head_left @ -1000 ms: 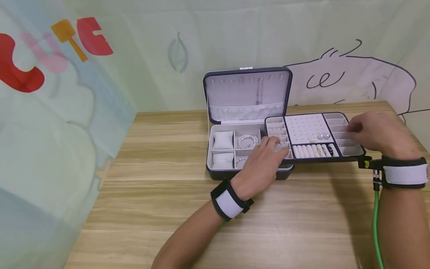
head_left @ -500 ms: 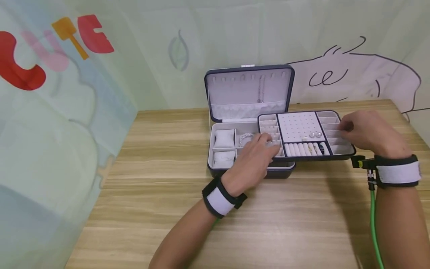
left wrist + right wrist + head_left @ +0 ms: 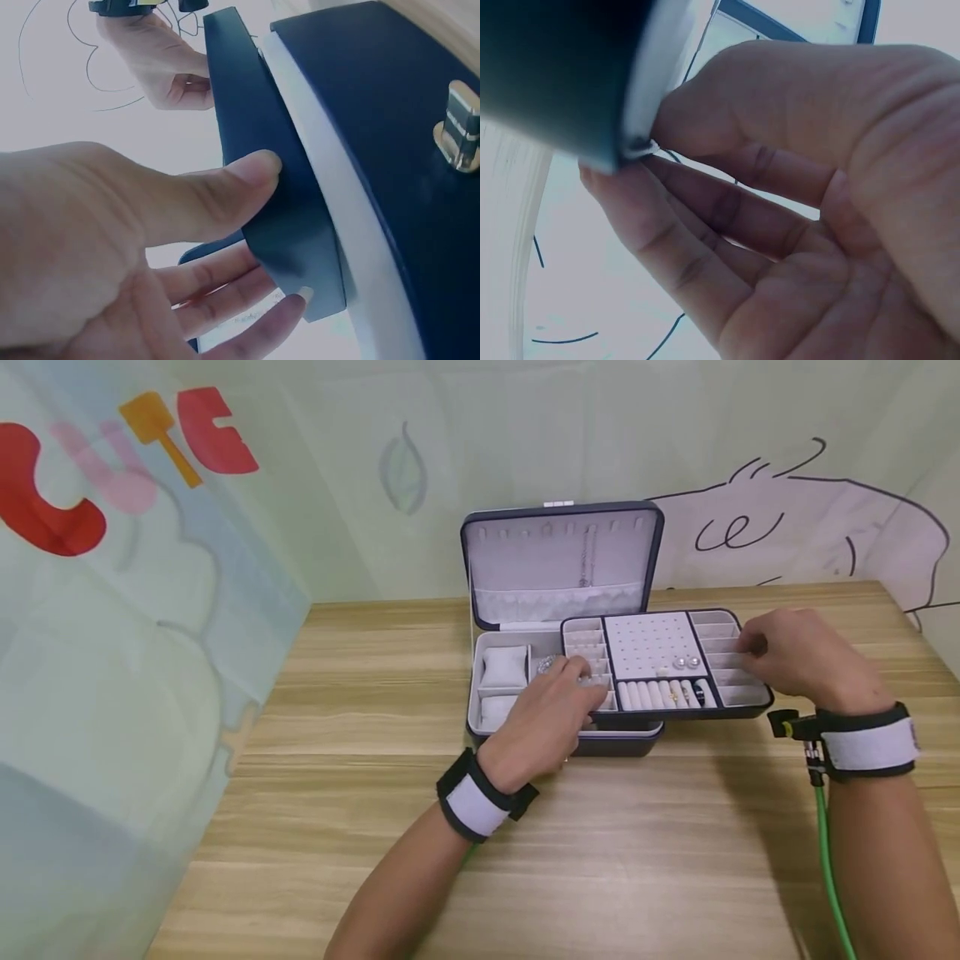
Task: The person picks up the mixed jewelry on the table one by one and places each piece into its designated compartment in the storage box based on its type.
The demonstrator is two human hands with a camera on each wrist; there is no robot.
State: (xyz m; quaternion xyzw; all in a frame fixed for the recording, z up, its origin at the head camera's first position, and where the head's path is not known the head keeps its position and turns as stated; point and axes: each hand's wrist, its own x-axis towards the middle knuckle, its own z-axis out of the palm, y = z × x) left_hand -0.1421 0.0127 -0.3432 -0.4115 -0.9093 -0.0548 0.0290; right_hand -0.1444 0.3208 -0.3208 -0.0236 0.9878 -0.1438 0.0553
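A jewelry tray (image 3: 652, 647) with a dark rim and pale lining hangs over the right part of an open jewelry box (image 3: 622, 746), reaching past its right side. My left hand (image 3: 542, 718) grips the tray's left end; in the left wrist view the thumb (image 3: 255, 169) presses its dark outer wall. At the other end my right hand (image 3: 813, 660) pinches the right edge, thumb and fingers on either side in the right wrist view. Pearl earrings (image 3: 680, 663) and several rings (image 3: 686, 695) sit in the tray. A beaded bracelet (image 3: 545, 665) in the box is partly hidden by my left hand.
The raised lid (image 3: 525, 560) stands behind, with a necklace (image 3: 587, 560) hanging inside. White cushions (image 3: 504, 667) fill the box's left compartments. A metal catch (image 3: 460, 127) juts from the box front. The wooden table (image 3: 360, 693) meets a printed cloth (image 3: 345, 485) at the back.
Both hands have carried the tray leftward, so it covers more of the box and the bracelet. Both hands keep their hold on it. The head view has shifted slightly.
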